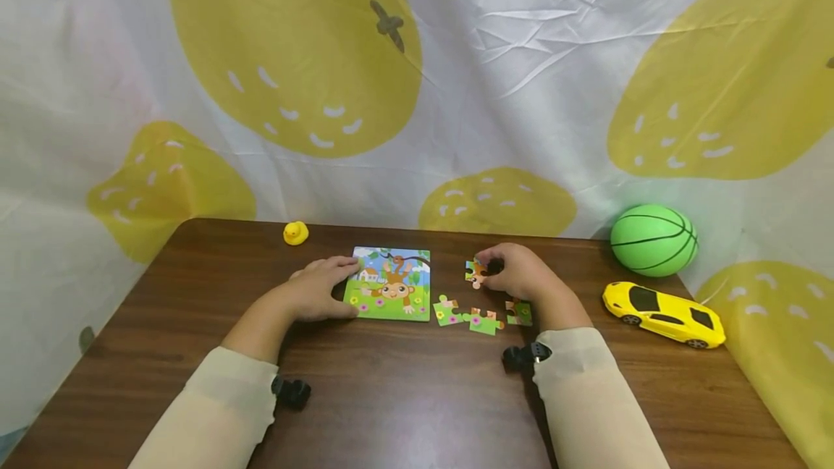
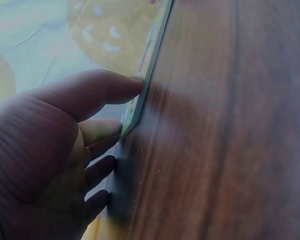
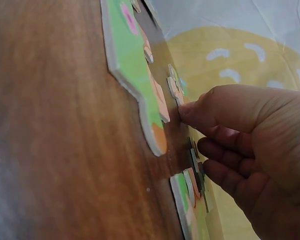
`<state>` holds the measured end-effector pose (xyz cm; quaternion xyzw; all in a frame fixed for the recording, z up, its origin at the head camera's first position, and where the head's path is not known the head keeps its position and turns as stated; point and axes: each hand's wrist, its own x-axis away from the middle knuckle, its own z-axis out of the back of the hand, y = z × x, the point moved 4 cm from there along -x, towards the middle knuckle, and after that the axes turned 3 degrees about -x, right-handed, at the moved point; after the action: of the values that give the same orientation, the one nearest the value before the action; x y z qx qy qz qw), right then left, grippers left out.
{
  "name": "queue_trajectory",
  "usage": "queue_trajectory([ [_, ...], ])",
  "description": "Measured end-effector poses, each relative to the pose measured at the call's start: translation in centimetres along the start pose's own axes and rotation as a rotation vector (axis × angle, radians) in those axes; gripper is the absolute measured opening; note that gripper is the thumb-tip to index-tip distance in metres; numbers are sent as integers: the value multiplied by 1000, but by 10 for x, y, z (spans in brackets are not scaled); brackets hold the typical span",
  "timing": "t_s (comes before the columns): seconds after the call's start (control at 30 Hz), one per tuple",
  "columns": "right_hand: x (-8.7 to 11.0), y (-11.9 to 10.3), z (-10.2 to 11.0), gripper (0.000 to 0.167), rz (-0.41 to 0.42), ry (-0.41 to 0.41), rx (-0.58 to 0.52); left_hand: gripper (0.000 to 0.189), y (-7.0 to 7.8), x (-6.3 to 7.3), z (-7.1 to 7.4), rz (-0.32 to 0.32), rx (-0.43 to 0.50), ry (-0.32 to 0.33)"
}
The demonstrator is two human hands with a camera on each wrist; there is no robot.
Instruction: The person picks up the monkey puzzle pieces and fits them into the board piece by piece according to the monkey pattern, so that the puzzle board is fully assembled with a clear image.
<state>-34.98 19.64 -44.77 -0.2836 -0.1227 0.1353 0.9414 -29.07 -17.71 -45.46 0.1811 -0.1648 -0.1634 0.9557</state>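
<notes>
My left hand (image 1: 319, 286) touches the left edge of a square picture puzzle (image 1: 394, 288) showing a cartoon monkey on grass. The thumb and index finger lie spread along that edge; the left wrist view shows the thumb tip on the puzzle's surface (image 2: 146, 57). To the right, my right hand (image 1: 521, 273) pinches a loose puzzle piece (image 1: 474, 277) with brown, peach and green print, low over the table. Nearer me lie a green piece (image 1: 448, 312), a green and peach piece (image 1: 483, 323) and a third piece (image 1: 519, 313) partly hidden by the right wrist.
A yellow rubber duck (image 1: 296, 233) sits at the back left of the brown wooden table (image 1: 391, 396). A green ball (image 1: 654, 240) and a yellow toy car (image 1: 663, 315) stand on the right. Behind hangs a white cloth (image 1: 508, 93) with yellow fruit prints.
</notes>
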Motion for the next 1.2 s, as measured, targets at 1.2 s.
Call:
queue_trajectory([
  [1.2,7,-18,-2,51,33,-63,13,95,4,2,-1,-7,-7,13],
])
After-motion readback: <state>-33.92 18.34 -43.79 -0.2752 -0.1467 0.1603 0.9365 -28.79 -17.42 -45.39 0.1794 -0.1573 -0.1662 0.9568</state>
